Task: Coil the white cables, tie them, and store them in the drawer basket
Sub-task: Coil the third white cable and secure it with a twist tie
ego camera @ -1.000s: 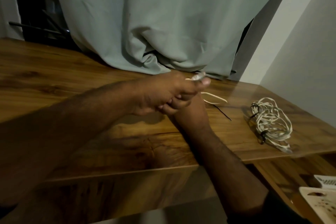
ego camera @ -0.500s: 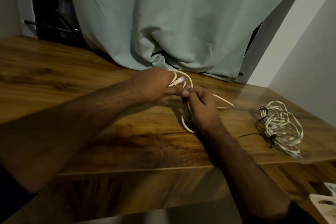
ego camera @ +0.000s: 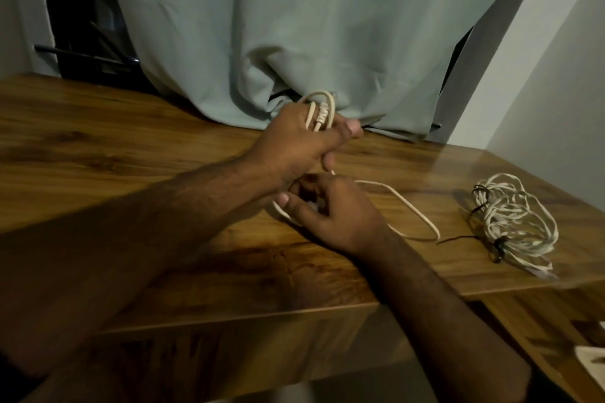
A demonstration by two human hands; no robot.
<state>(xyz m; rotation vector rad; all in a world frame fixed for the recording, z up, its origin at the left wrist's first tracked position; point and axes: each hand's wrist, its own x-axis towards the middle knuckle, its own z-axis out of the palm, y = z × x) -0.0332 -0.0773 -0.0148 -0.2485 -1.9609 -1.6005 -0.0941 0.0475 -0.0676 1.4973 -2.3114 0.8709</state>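
Note:
My left hand (ego camera: pixel 294 144) grips loops of a white cable (ego camera: pixel 322 109) near the middle of the wooden table (ego camera: pixel 131 147), with the loops and a plug end sticking up above the fingers. Just below it, my right hand (ego camera: pixel 334 209) holds the lower part of the same cable, fingers curled round it. A loose run of that cable (ego camera: pixel 415 209) trails to the right on the table. A second white cable (ego camera: pixel 514 219), coiled and bound with black ties, lies at the table's right end. A black tie (ego camera: pixel 455 239) lies next to it.
A pale green curtain (ego camera: pixel 311 26) hangs behind the table and touches its back edge. A white wall stands at the right. A white perforated basket corner (ego camera: pixel 592 361) shows at the lower right, below the table's edge.
My left hand has lifted the cable loops up and back. My right hand has dropped lower and nearer to me along the cable. The view has shifted slightly.

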